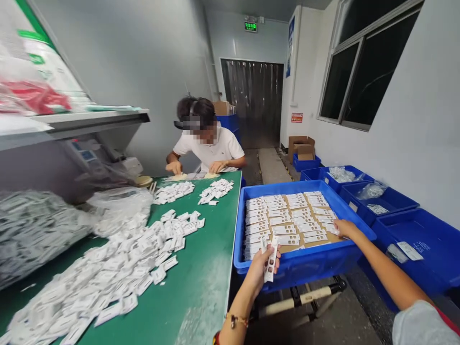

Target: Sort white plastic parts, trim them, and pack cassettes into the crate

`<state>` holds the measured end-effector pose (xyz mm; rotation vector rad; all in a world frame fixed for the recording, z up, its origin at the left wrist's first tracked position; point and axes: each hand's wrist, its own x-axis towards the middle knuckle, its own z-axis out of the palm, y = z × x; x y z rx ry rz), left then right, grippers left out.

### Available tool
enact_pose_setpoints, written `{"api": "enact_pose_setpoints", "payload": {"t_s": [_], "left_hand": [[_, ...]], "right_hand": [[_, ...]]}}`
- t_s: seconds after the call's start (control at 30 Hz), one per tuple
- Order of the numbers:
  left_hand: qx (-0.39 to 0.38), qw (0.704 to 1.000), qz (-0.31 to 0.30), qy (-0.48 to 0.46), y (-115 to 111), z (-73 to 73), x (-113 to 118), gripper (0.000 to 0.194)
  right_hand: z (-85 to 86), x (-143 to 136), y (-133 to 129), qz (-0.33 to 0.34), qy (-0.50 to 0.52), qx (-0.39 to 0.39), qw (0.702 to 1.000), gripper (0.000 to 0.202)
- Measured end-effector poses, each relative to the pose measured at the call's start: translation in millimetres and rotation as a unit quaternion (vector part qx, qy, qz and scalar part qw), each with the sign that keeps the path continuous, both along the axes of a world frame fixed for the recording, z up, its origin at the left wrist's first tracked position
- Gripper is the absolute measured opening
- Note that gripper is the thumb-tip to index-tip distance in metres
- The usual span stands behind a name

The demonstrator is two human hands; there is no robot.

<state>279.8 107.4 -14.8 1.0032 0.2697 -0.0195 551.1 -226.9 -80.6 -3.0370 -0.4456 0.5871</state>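
Observation:
My left hand point(259, 264) holds a couple of white plastic strips point(271, 261) with square openings, upright at the near edge of a blue tray point(283, 269). My right hand point(344, 229) reaches over the tray's right side, its fingertips at the end of a white strip in the rightmost column; whether they grip it is unclear. Inside the tray, columns of similar white strips point(286, 229) lie on brown cardboard point(287, 248).
A green table point(204, 268) on the left bears piles of small white pieces point(118, 268). Across it sits a person point(219, 146) with both hands on the far edge. Blue bins point(413, 239) line the right wall. A shelf point(89, 117) juts out at upper left.

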Motion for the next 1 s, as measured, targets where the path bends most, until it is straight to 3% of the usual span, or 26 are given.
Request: {"api": "enact_pose_setpoints", "payload": {"t_s": [0.2,0.37,0.53,0.67,0.8,0.93,1.0], "left_hand": [[0.006,1.000,0.011,0.009,-0.4,3.4,-3.5,0.060],[0.028,0.999,0.013,0.010,-1.9,2.6,-5.4,0.066],[0.045,0.999,-0.004,0.011,-2.2,2.8,-4.7,0.068],[0.054,0.998,-0.012,0.006,-3.2,1.8,-4.3,0.068],[0.056,0.998,-0.007,-0.002,-3.9,1.6,-4.8,0.064],[0.064,0.998,-0.009,-0.006,-3.3,1.3,-5.4,0.057],[0.068,0.998,-0.014,-0.006,-2.7,1.0,-5.7,0.055]], "right_hand": [[6.2,-9.4,5.6,0.043,0.013,-0.053,0.998,0.029],[13.8,-16.4,17.9,0.072,0.009,-0.035,0.997,0.028],[30.7,-24.9,16.5,0.049,-0.009,0.058,0.997,0.023],[52.2,-42.7,25.4,0.017,-0.062,0.198,0.978,0.021],[59.8,-97.3,84.9,0.037,-0.066,0.367,0.927,0.028],[49.4,-166.8,166.9,0.099,-0.001,0.493,0.864,0.037],[45.7,-187.8,194.3,0.100,0.010,0.534,0.839,0.042]]}}
